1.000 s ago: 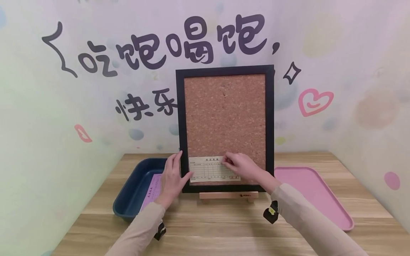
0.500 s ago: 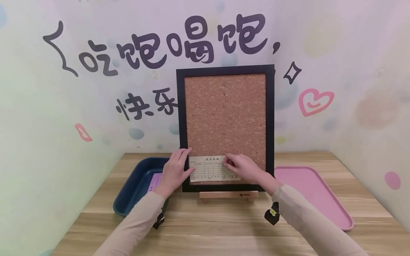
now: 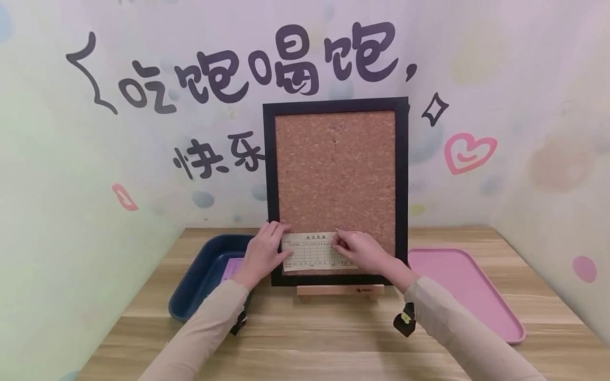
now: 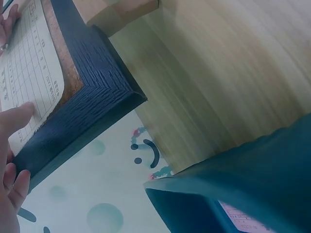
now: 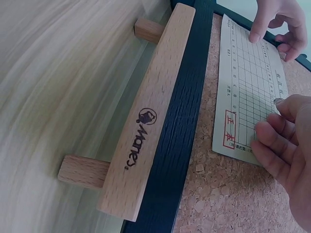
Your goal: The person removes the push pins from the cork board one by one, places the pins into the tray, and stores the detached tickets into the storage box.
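Observation:
A pale printed paper slip (image 3: 307, 252) with a ruled table lies against the lower left of a cork board (image 3: 335, 169) in a black frame (image 3: 402, 174). My left hand (image 3: 263, 253) rests over the frame's left bar, its thumb pressing the slip's left end and its fingers by the upper left corner. At the slip's upper right, my right hand (image 3: 362, 250) has its fingers curled in against the paper. A small silvery tack (image 5: 278, 101) shows at the right thumb's tip, mostly hidden by the fingers.
A small wooden easel (image 3: 340, 290) carries the board upright. To the left stands a dark blue bin (image 3: 178, 296) with a purple printed sheet (image 3: 232, 267) in it. A pink tray (image 3: 469, 286) lies at the right on the wooden table (image 3: 314, 338).
My left hand has shifted right and slightly up, from the frame's outer edge onto the slip's left end. My right hand has stayed nearly in place at the slip.

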